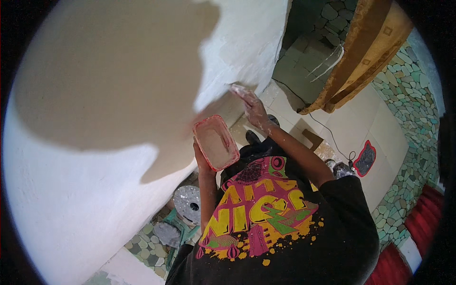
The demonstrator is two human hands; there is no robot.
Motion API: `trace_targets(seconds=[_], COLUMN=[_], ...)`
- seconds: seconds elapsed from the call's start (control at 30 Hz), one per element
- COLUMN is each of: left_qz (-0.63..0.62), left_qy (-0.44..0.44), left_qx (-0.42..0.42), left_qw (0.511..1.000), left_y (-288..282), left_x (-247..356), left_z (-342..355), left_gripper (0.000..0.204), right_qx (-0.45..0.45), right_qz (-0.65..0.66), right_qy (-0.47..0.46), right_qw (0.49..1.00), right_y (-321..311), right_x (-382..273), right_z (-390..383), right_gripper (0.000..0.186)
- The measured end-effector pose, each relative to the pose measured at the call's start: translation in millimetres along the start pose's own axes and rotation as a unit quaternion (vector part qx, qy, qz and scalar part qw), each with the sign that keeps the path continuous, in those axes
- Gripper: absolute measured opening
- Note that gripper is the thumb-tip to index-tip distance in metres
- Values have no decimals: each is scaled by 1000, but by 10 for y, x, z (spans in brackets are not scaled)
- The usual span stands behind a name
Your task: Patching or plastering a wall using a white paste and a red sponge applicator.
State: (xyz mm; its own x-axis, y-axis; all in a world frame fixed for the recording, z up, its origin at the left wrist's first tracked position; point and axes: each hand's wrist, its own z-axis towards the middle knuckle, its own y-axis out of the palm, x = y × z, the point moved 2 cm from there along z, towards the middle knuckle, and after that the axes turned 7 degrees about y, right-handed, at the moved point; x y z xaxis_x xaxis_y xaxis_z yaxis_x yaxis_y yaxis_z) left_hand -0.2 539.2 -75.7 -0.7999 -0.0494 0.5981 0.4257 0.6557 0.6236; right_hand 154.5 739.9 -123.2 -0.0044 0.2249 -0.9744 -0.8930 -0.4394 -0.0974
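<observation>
My left hand (201, 159) grips a red rectangular tub (216, 142) filled with pale putty, held up at chest height close to the wall. My right hand (251, 105), smeared white, reaches forward and presses against the wall (95, 95) at the lower edge of a fresh white patch (242, 42); whether it holds a small tool is hidden by the smear. My black shirt with a bright yellow, pink and green print (266, 209) fills the lower middle.
A tan unpainted area covers the wall's upper left, with white coating below and right. A round grey lid (187, 203) and green stool parts (178, 228) lie on the pebble-pattern floor. A yellow-brown wooden frame (365, 52), a cable (332, 137) and a red-rimmed tray (365, 159) lie to the right.
</observation>
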Motion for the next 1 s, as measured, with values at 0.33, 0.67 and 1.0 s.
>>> trace_targets(seconds=[0.33, 0.67, 1.0], left_qz=[-75, -31, 18], left_qy=[33, 13, -3], left_qx=[-26, -39, -43], left_qw=[996, 999, 999], left_y=[-708, -906, -576], left_x=[461, 527, 304], left_z=[-515, -546, -521], left_gripper=[62, 61, 62], right_qx=[254, 180, 228], right_qz=[85, 31, -43], right_qy=[-12, 59, 32], right_qw=[963, 981, 972], right_y=[-39, 292, -634], right_x=[-139, 53, 139], right_z=[239, -248, -46], right_gripper=[49, 49, 47])
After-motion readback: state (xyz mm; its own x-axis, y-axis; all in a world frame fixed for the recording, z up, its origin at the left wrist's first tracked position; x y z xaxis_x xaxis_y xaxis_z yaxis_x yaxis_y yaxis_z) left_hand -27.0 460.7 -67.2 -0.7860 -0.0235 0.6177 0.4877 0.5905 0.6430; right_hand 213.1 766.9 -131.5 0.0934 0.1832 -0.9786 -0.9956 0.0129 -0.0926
